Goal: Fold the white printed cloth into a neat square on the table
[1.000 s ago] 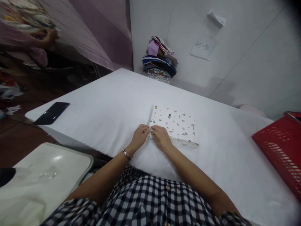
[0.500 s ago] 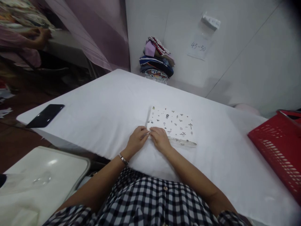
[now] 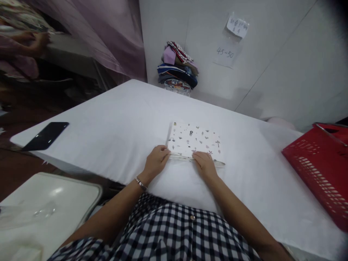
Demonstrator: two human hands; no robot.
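Note:
A folded white cloth printed with small plants and figures lies on the white-covered table in front of me. Its layered near edge faces my body. My left hand pinches the near left corner between thumb and fingers; a bracelet circles that wrist. Further along the same edge, my right hand has its fingers bent over the top of the fold. The thumb of that hand is partly hidden against the edge.
A black phone lies at the table's left end. At the right stands a red basket. Folded clothes are stacked by the wall beyond the far edge. A white stool is at lower left; another person sits at upper left.
My right hand has slid rightwards along the cloth's near edge, away from my left hand. The left hand stays at the corner. The whole view has shifted slightly.

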